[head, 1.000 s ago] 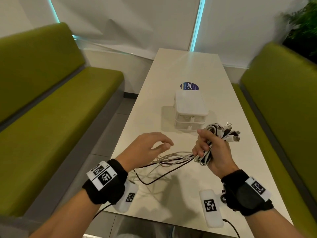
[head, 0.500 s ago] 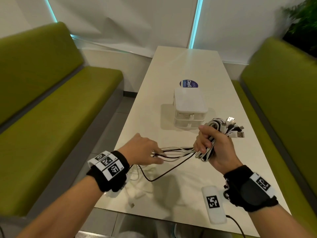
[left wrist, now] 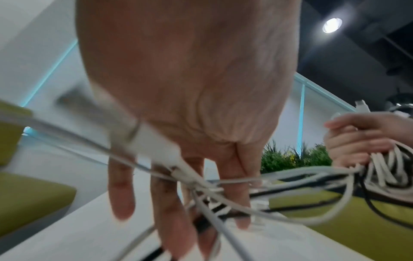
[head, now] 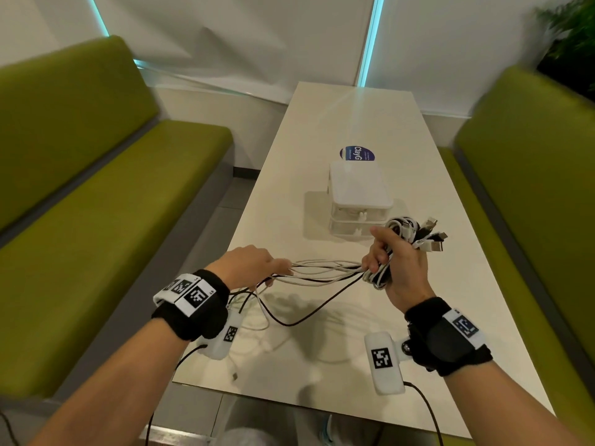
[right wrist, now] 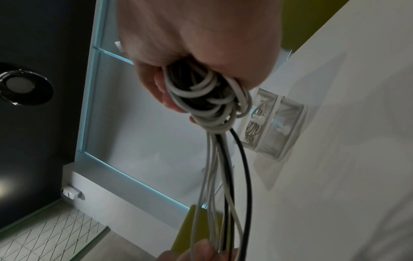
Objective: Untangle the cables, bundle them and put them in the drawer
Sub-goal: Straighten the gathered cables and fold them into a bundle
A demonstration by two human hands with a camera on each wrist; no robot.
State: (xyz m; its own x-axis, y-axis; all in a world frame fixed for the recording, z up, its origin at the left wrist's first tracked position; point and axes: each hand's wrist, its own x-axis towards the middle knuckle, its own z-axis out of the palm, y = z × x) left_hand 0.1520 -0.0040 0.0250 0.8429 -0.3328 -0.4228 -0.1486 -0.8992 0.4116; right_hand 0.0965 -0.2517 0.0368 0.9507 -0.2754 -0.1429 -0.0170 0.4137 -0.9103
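Observation:
My right hand (head: 383,255) grips a coiled bundle of white and black cables (head: 384,273) above the white table (head: 354,365). USB plugs (head: 429,239) stick out past its knuckles. Several strands (head: 325,270) run left from the bundle to my left hand (head: 280,268), which pinches them. In the left wrist view the strands (left wrist: 279,176) cross its fingers (left wrist: 121,194). A black cable (head: 289,323) sags to the table below. The small white two-drawer box (head: 357,201) stands just beyond my right hand, both drawers closed. In the right wrist view one drawer (right wrist: 257,123) holds a coiled cable.
Green benches flank the table on the left (head: 112,220) and right (head: 531,204). A blue round sticker (head: 357,154) lies behind the box. Loose white cable ends (head: 257,326) trail near the table's front left edge. A plant (head: 570,37) stands at the far right.
My left hand was open above the strands, then came down and took hold of them. The strands now stretch straighter between the two hands. The right hand keeps its bundle.

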